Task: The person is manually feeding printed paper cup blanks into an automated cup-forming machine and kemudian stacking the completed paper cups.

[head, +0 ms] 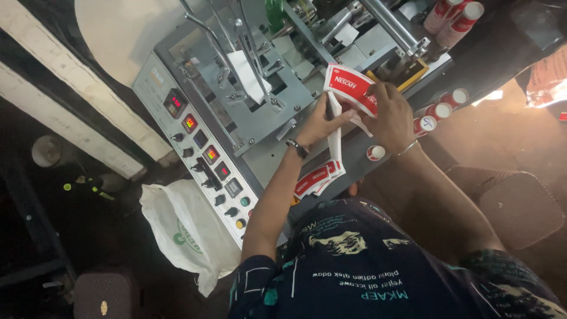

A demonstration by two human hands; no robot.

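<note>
Both my hands hold a stack of red and white printed paper cup blanks (347, 85) above the grey metal machine (260, 112). My left hand (322, 121) grips the stack from below and the left, wearing a dark wristband. On the stack's right side my right hand (393, 115) covers it from above, a thin bangle on the wrist. More fanned blanks (316, 179) lie on the machine's front edge just below my left forearm. A white sheet (248, 74) sits between the machine's thin metal guide rods.
A control panel (204, 156) with red digit displays, knobs and coloured buttons runs down the machine's left side. Red and white paper cups (440, 109) lie in a row at right; more stand at top right (455, 18). A white plastic bag (189, 230) hangs below the panel.
</note>
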